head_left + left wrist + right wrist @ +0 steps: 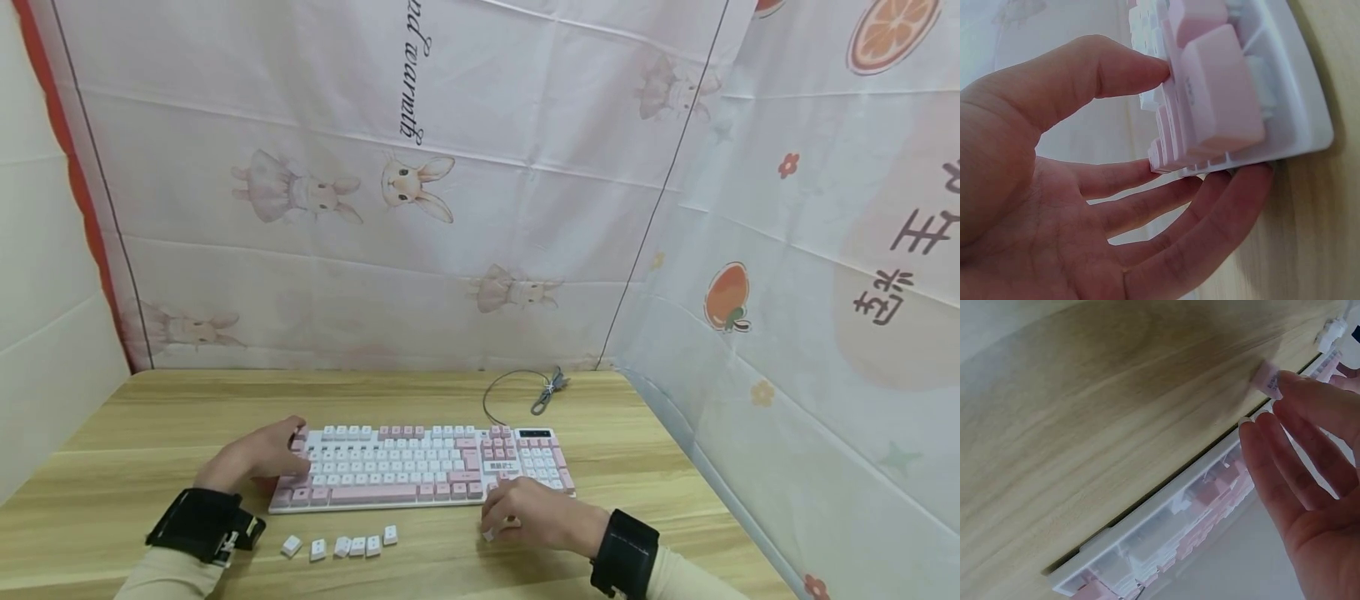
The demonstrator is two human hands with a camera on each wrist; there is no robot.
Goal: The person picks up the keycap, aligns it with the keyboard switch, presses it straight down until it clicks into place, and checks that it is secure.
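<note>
Six loose white keycaps (357,546) lie in an uneven row on the worktop (438,575), at the near left of the pink-and-white keyboard (375,494). The keyboard sits in the middle, its long side across the worktop, with a bundled grey cable (551,390) beyond its far right part. The left hand (258,457) grips the keyboard's left end, thumb against the keys and fingers at the edge. The right hand (536,512) pinches one single keycap (1266,380) between thumb and forefinger, just off the keyboard's near side and well to the right of the row; whether that keycap touches the wood, I cannot tell.

The step in hand looks like moving keycaps one by one while the keyboard is steadied; whether they are coming off or going on is unclear. The next move seems to call for a firm left-hand hold and a careful release of the pinched keycap.
</note>
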